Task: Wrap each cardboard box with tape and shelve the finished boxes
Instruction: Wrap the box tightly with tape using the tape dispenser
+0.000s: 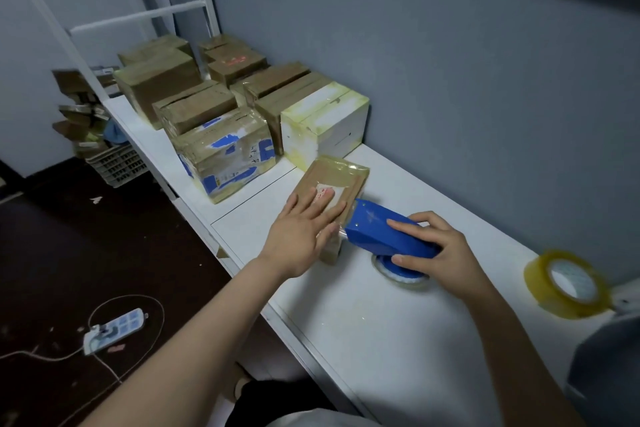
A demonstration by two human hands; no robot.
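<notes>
- Hands are working at a white table, seen from above by a head-worn camera.
- Left hand is lying flat on a small, flat cardboard box, its fingers straight and spread, pressing the box down onto the table.
- Right hand is gripping a blue tape dispenser, with fingers curled over its top and the thumb wrapping its near side. The dispenser's front edge is touching the box's near right edge.
- This box is lying near the middle of the table, just in front of a white box and near a blue-printed box. Glossy tape is already showing across its far end.
- Taped brown boxes are sitting in a cluster farther back, against the wall.
- A spare tape roll is standing at the table's far right, well apart from the work.
- Taping of this box appears to be under way, not finished.
- The next move is likely calling for firm downward pressure from the left hand while the dispenser is drawn over the box, then a clean tear of the tape and a turn of the box to reach any bare sides.
</notes>
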